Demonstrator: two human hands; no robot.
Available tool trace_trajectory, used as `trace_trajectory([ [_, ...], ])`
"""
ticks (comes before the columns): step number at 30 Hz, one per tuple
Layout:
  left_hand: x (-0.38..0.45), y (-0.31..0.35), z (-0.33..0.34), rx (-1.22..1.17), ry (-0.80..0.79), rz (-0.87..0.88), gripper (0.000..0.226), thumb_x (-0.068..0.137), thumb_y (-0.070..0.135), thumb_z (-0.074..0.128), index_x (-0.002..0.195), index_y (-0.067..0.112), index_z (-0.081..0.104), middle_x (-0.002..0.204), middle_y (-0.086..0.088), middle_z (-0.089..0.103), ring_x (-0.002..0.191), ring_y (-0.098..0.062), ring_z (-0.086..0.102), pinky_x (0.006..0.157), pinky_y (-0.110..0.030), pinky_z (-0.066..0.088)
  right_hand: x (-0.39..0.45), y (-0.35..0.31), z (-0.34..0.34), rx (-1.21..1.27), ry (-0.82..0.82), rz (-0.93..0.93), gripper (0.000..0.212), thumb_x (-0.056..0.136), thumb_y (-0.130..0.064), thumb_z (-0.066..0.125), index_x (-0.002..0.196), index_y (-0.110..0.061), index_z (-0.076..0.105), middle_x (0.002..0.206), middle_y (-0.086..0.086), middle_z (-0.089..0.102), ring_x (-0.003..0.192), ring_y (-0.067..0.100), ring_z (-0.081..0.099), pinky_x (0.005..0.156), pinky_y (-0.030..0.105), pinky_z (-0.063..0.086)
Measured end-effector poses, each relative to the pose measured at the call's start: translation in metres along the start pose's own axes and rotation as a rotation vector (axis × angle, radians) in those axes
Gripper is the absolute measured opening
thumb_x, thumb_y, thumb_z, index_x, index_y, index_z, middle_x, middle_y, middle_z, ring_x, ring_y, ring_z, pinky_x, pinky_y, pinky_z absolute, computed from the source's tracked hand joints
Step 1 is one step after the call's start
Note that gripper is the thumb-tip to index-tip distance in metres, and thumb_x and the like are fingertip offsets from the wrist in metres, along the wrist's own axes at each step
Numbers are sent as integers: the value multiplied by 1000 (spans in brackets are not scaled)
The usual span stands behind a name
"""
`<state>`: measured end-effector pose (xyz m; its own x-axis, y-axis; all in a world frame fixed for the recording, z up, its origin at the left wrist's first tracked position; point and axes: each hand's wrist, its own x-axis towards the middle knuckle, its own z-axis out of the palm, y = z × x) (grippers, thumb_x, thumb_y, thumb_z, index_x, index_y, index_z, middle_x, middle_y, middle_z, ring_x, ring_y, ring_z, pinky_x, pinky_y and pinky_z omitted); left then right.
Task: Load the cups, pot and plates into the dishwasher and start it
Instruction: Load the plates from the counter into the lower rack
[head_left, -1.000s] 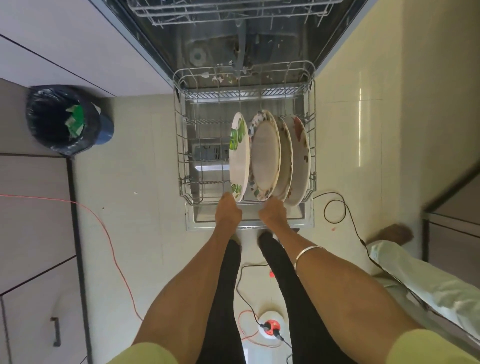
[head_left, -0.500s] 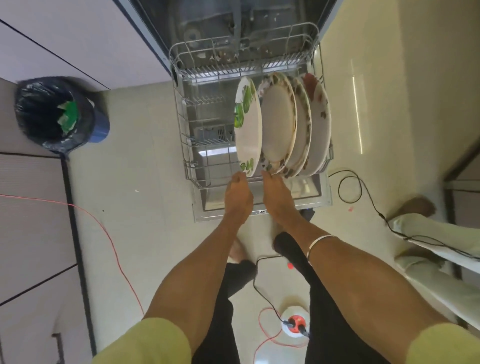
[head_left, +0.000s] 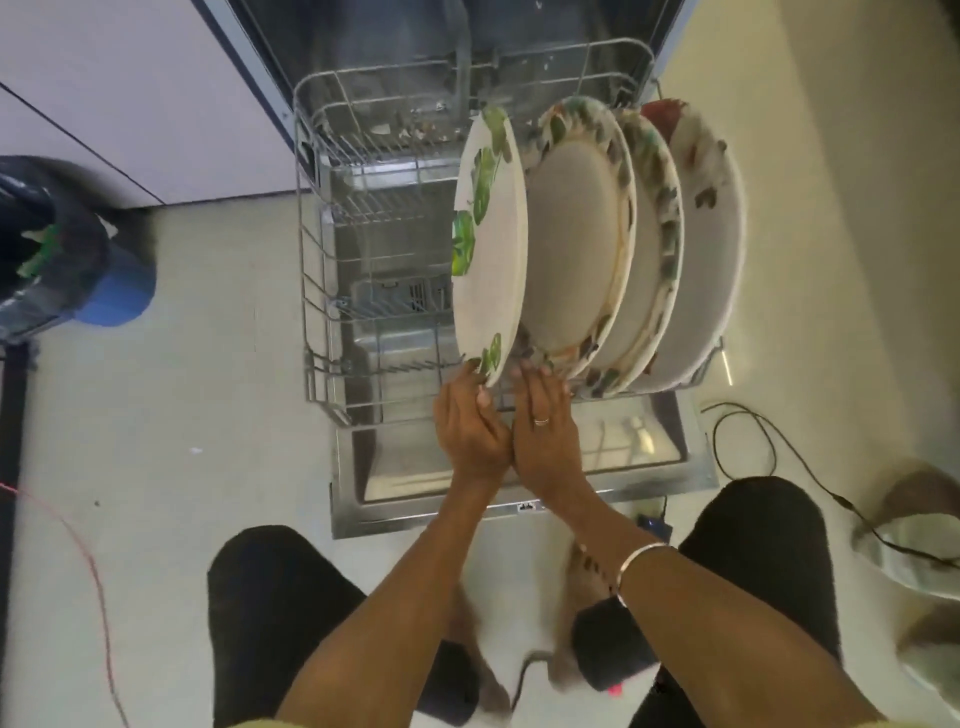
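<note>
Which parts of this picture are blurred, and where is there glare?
Head view: the plates and both hands, left hand and right hand, look fairly sharp; the feet at the bottom smear with motion; a bright streak of glare lies on the dishwasher door.

Blue bin (head_left: 111, 291) with black liner, left; red wire (head_left: 88, 566) below it; black cable (head_left: 769, 447), far right of bin.

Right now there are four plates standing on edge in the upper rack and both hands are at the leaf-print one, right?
Not quite: the four plates stand in the pulled-out lower rack, as the head view shows. Both hands, left and right, are at the leaf-print plate.
</note>
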<state>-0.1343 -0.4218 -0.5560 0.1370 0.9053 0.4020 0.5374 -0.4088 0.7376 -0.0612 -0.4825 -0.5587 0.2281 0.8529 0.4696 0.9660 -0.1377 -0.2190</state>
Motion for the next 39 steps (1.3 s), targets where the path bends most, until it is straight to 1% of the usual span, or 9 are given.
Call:
trace_trajectory([
  [5, 14, -20, 30, -22, 202, 118, 39, 106, 23, 28, 109, 5, 62, 120, -10, 69, 108, -25, 64, 84, -39, 49, 20, 23, 39, -89, 234, -122, 55, 103, -22, 38, 151, -3, 22, 152, 13, 23, 141, 28, 26, 121, 40, 18],
  [10, 52, -31, 58, -36, 324, 180, 36, 105, 22, 31, 110, 6, 63, 121, -8, 69, 107, -21, 65, 81, -41, 50, 57, 41, 66, -105, 323, -144, 51, 103, -25, 39, 147, -4, 26, 147, 13, 36, 141, 27, 28, 120, 40, 20],
  [13, 73, -39, 70, -33, 354, 222, 34, 105, 21, 33, 112, 6, 63, 119, -9, 70, 103, -21, 66, 80, -39, 51, 77, 48, 81, -75, 335, -139, 53, 103, -25, 42, 148, -3, 24, 147, 14, 34, 142, 28, 26, 120, 42, 22],
  [20, 106, -50, 87, -30, 311, 238, 31, 103, 14, 40, 118, 1, 64, 121, -11, 69, 107, -23, 65, 87, -38, 50, 111, 53, 96, -45, 312, -99, 68, 95, -23, 61, 147, -2, 24, 151, 14, 30, 143, 31, 27, 121, 45, 19],
  [25, 127, -46, 92, -52, 291, 194, 39, 106, 21, 34, 118, 0, 65, 116, -10, 70, 103, -21, 65, 95, -22, 40, 131, 59, 100, -85, 275, -117, 69, 98, -22, 55, 151, -2, 15, 155, 16, 24, 147, 32, 21, 122, 45, 15],
  [28, 143, -49, 97, -55, 293, 186, 41, 106, 23, 34, 119, 2, 66, 113, -8, 71, 103, -17, 64, 98, -16, 35, 146, 60, 102, -83, 265, -99, 64, 100, -22, 51, 151, 2, 21, 155, 19, 27, 147, 34, 23, 121, 47, 19],
  [31, 157, -50, 103, -84, 274, 152, 36, 106, 24, 35, 122, 7, 63, 110, -4, 71, 103, -10, 61, 97, -21, 38, 162, 61, 103, -64, 223, -79, 62, 99, -24, 52, 149, 4, 28, 155, 21, 29, 148, 35, 22, 119, 50, 23],
  [34, 173, -48, 109, -104, 264, 128, 29, 105, 20, 38, 122, 12, 60, 104, 1, 70, 95, 2, 52, 91, -25, 40, 177, 63, 103, -63, 177, -64, 64, 98, -25, 52, 150, 4, 27, 157, 20, 25, 149, 34, 19, 120, 50, 22],
  [39, 199, -51, 120, -103, 209, 106, 29, 106, 22, 37, 124, 15, 58, 95, 6, 68, 86, -4, 57, 90, -28, 39, 203, 68, 109, -70, 100, -51, 66, 98, -24, 47, 152, 4, 22, 160, 19, 18, 151, 31, 11, 122, 48, 15],
])
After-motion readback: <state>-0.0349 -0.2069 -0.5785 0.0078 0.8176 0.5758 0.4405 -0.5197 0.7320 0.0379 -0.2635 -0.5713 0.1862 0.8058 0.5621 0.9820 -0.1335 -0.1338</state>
